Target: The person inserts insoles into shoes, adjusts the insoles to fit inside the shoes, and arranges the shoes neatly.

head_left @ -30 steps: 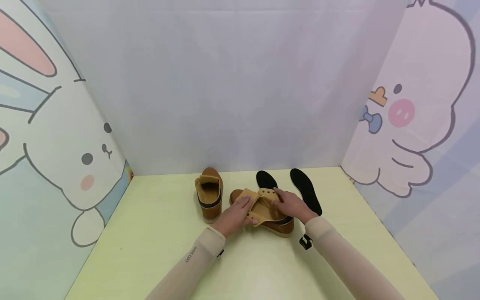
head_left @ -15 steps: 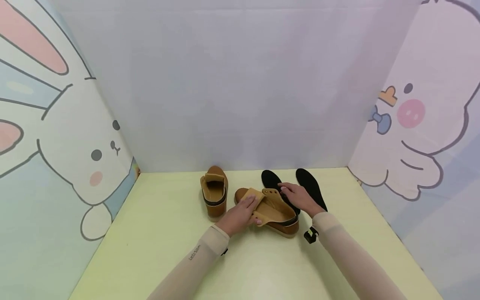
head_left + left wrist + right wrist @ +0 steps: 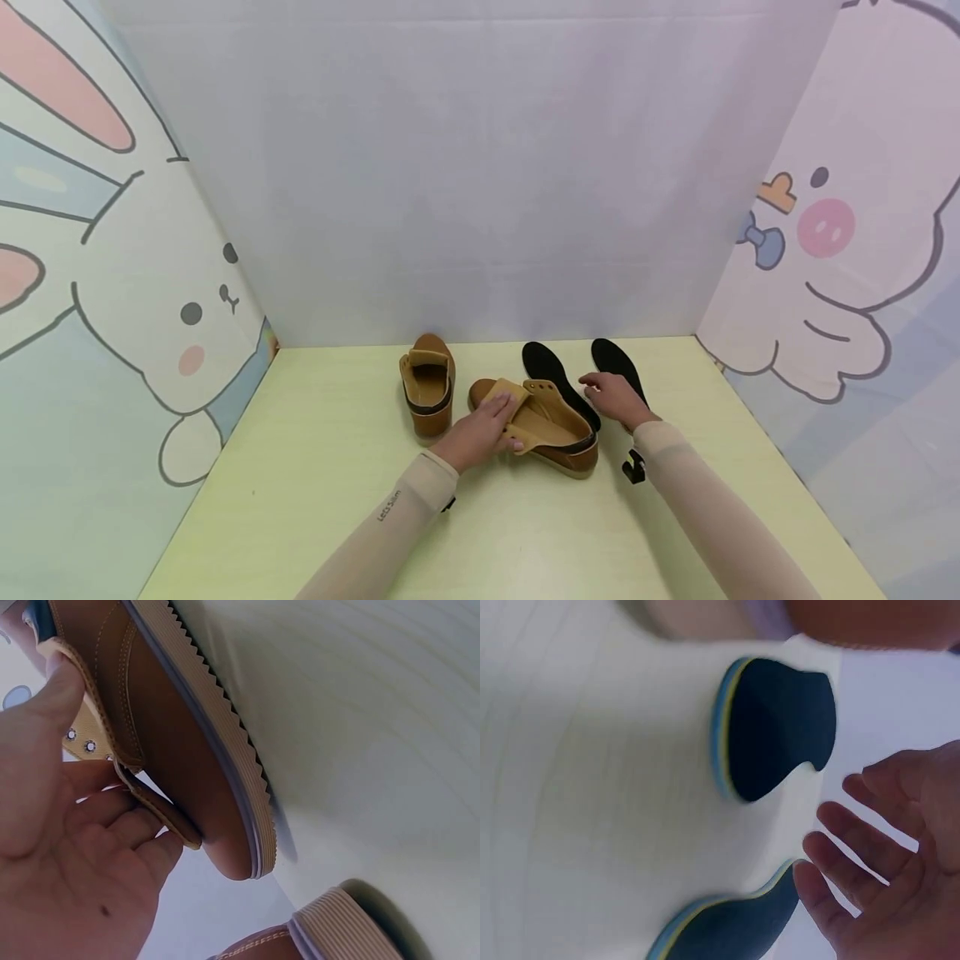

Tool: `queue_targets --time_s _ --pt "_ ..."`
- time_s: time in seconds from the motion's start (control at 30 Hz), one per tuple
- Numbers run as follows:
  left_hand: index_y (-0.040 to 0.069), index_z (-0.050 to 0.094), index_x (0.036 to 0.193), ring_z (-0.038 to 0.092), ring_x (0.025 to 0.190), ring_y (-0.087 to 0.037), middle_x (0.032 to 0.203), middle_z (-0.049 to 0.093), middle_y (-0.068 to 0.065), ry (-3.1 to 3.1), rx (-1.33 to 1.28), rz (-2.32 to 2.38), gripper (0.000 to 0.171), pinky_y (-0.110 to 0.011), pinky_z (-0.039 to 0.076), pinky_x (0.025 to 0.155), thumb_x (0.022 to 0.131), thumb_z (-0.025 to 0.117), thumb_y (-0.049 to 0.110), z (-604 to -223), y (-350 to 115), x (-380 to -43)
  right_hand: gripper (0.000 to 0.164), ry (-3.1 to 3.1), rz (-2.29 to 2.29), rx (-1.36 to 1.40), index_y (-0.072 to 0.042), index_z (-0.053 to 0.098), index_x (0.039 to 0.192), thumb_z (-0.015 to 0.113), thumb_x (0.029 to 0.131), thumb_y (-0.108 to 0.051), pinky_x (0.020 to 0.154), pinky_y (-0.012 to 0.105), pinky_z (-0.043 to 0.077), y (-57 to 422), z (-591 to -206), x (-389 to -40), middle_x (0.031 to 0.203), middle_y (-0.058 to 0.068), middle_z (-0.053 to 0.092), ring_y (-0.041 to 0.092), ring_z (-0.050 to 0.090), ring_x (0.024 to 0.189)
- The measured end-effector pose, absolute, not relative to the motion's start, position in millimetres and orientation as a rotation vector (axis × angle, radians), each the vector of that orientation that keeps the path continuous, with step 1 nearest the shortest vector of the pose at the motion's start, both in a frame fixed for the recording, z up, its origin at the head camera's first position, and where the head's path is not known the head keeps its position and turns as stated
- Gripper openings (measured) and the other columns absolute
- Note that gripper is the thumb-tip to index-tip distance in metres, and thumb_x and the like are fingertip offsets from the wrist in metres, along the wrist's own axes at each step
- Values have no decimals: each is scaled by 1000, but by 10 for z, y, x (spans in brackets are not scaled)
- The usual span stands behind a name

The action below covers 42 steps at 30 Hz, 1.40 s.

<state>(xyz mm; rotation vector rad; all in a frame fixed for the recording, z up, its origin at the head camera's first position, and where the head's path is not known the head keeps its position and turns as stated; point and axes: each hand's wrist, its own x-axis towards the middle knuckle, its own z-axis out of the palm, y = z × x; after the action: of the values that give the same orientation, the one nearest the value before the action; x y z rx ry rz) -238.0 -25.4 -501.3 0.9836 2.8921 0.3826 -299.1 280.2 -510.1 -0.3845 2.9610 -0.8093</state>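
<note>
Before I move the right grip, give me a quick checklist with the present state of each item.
1. Left grip holding the angled shoe: ok, it grips near the tongue.
2. Angled shoe free of a black insole: ok, none shows inside.
3. Right grip unloaded: ok, it holds nothing.
4. Right grip clear of the right insole: cannot tell, it covers part of it in the head view.
5. Left insole fully visible from the head: not ok, the angled shoe hides some of its edge.
6. Other shoe lined to the toe: cannot tell, that end is dark.
</note>
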Motion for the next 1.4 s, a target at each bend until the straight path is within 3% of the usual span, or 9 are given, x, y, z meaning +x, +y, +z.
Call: queue_targets --time_s 0.1,0.27,0.4,0.57,0.63,0.87,1.1,1.2,1.4 --pt "4 31 159 25 151 -26 164 29 -13 2886 991 390 82 -39 32 117 97 57 52 -5014 -251 -2385 34 3009 -765 -300 5 65 130 51 103 -10 97 58 48 2908 -5158 -2991 133 26 61 46 58 119" --pt "5 30 159 24 152 -26 165 27 -12 2862 977 415 82 -40 33 117 98 57 52 -5028 -252 -2400 35 2997 -796 -241 6 64 130 53 102 -11 97 59 47 2981 -5234 -2978 134 27 60 47 56 122" --pt "5 30 159 23 152 -26 165 27 -12 2862 966 427 82 -40 32 117 98 57 52 -5041 -261 -2415 34 2970 -810 -437 2 65 132 61 100 -9 87 55 51 2943 -5273 -2984 130 26 63 45 62 109" --pt "6 30 160 22 152 -24 165 26 -11 2851 961 436 82 -39 32 117 98 57 53 -5043 -264 -2419 29 2992 -678 -771 2 72 123 67 94 0 90 57 50 2924 -5350 -2997 121 26 68 42 66 100" --pt "6 30 160 23 152 -25 165 27 -12 2847 964 440 82 -40 32 117 98 57 52 -5038 -262 -2416 26 3023 -610 -837 2 75 118 69 92 2 96 58 47 2932 -5366 -2984 118 25 69 43 65 108" --pt "7 29 160 21 152 -24 166 24 -10 2842 943 436 82 -40 32 117 98 56 54 -5045 -275 -2418 24 3075 -532 -855 -1 79 110 71 88 6 96 59 43 2995 -5333 -2883 111 20 72 40 65 105" --pt "7 28 160 21 153 -25 166 24 -11 2840 936 434 83 -41 31 117 98 55 55 -5042 -297 -2428 16 3124 -448 -727 -4 81 89 69 83 6 90 57 48 2996 -5223 -2851 98 13 73 41 63 99" --pt "6 30 160 23 152 -25 165 26 -12 2844 947 429 83 -40 32 117 97 57 54 -5054 -305 -2430 13 3084 -480 -594 0 78 99 71 89 -4 90 58 50 2922 -5181 -2871 102 17 72 44 62 103" --pt "7 29 160 23 152 -25 165 26 -11 2837 958 454 83 -41 33 116 98 56 54 -5069 -297 -2436 55 2976 -445 -407 13 59 131 70 97 -28 94 55 51 2729 -5170 -2960 122 30 62 46 59 114"
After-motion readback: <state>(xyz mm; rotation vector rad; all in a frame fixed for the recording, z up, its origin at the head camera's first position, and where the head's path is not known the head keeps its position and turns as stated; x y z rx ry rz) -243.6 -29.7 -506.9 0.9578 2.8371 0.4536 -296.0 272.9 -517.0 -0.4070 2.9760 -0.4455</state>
